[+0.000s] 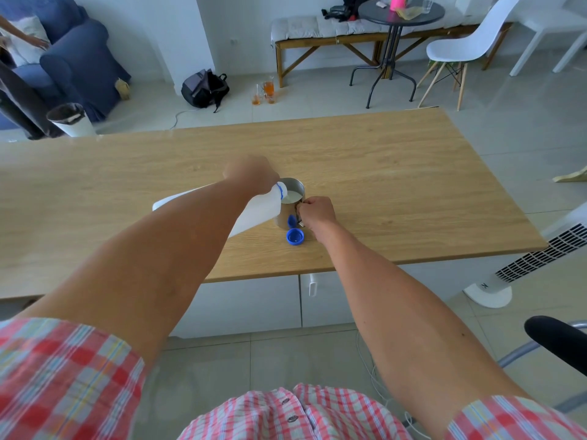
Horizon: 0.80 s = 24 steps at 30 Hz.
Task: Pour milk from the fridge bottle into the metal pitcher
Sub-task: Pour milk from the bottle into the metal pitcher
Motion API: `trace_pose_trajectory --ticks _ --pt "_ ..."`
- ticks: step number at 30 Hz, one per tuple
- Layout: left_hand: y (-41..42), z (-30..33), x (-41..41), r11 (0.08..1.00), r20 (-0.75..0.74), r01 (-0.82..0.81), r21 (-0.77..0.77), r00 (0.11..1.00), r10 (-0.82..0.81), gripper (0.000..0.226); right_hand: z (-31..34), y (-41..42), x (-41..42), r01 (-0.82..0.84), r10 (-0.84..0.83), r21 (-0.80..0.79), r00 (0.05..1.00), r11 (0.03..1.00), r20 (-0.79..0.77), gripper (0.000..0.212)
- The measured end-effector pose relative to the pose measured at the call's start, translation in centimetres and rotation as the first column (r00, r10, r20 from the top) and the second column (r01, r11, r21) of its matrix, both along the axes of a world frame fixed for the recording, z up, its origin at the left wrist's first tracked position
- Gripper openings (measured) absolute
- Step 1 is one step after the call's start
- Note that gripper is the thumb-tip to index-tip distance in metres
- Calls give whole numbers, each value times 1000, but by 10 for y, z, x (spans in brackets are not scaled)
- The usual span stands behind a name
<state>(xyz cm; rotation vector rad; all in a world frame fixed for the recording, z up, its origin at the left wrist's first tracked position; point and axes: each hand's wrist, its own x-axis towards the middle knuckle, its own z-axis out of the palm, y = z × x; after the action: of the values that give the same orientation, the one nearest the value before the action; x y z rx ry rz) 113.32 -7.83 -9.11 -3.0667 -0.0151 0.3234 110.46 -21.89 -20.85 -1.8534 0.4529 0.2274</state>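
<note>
A white plastic milk bottle (259, 211) with a blue neck ring lies tilted on its side, its mouth over the rim of the metal pitcher (293, 198). My left hand (251, 174) grips the bottle near its neck. The pitcher stands upright on the wooden table (397, 192) with white milk inside. My right hand (317, 212) is closed on the pitcher's handle. The blue bottle cap (295, 237) lies open side up on the table just in front of the pitcher. My left forearm hides much of the bottle's body.
A white tower fan (533, 258) stands off the table's right edge and a black chair arm (556, 339) is at lower right. Beyond the table are a bin (71, 120), a backpack (205, 87), a bench, a round table and a white chair (460, 49).
</note>
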Motion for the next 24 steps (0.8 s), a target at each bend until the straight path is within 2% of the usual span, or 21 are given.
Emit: trace_pose_trajectory --ticks 5,9,12,18,24 --pt "0 1 -1 1000 -1 -7 -8 1000 7 26 -1 0 1 17 -17 4 1000 1000 -8 30" --pt "5 -1 -4 995 1 -52 -83 999 53 26 -1 -1 0 9 -9 -2 1000 1000 -5 18" --pt "14 -6 -8 976 0 -116 -184 993 118 29 -1 -1 1 -2 2 -16 1000 1000 -1 16" --pt "28 -24 -22 870 7 -253 -423 959 282 37 2 -2 1 5 -8 -58 999 998 -39 24" --pt "45 -19 -34 723 64 -279 -632 911 408 36 7 -1 -6 39 -41 -58 999 998 -29 21"
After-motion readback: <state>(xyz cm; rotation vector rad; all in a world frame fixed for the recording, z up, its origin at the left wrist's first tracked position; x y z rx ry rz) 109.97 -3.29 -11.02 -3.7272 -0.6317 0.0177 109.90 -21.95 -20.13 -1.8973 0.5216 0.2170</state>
